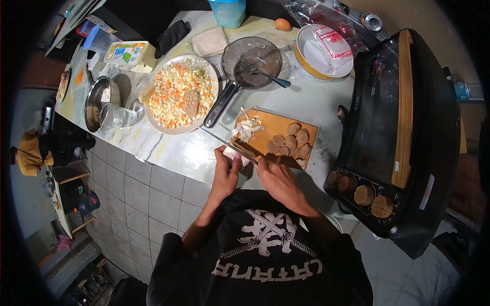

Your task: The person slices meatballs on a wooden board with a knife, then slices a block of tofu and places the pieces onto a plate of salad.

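My right hand is closed round the handle of a knife, whose blade points up and left across the near corner of a wooden cutting board. Close beside the blade, the fingers of my left hand pinch a pale, whitish piece of food; its exact kind does not show. Pale shreds lie at the board's left end. On its right half sit several round brown slices, perhaps sausage or meatball.
Left of the board stands a large plate of chopped vegetables. Behind are a frying pan with a fork, a bowl and an egg. A toaster oven borders the right side. Another person is far left.
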Tool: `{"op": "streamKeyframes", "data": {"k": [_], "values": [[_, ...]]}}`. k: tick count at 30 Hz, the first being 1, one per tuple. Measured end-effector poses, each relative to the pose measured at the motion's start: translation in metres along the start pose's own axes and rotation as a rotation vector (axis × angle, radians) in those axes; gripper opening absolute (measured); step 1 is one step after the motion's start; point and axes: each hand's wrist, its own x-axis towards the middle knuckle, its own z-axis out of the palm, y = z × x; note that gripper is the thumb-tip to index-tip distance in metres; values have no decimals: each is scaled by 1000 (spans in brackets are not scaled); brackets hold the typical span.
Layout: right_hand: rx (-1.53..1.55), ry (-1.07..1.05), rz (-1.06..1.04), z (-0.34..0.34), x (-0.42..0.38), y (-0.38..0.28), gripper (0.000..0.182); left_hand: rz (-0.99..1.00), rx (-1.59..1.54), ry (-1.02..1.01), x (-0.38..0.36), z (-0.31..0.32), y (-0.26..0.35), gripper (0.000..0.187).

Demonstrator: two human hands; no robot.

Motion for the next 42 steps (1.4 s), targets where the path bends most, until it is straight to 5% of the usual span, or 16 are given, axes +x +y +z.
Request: {"op": "streamKeyframes", "data": {"k": [17,19,30,33,42], "values": [[-86,-115,6,6,6,9,28,-23,-47,-43,2,2,-5,42],[-38,14,-34,4,6,9,28,-27,-35,-44,1,2,-2,42],[-61,-41,6,2,8,4,28,188,259,-58,6,-2,-4,36],[-77,-41,20,6,7,5,29,29,97,-55,3,1,6,35],[-48,-27,15,3,9,4,30,44,113,-58,3,0,2,36]]}}
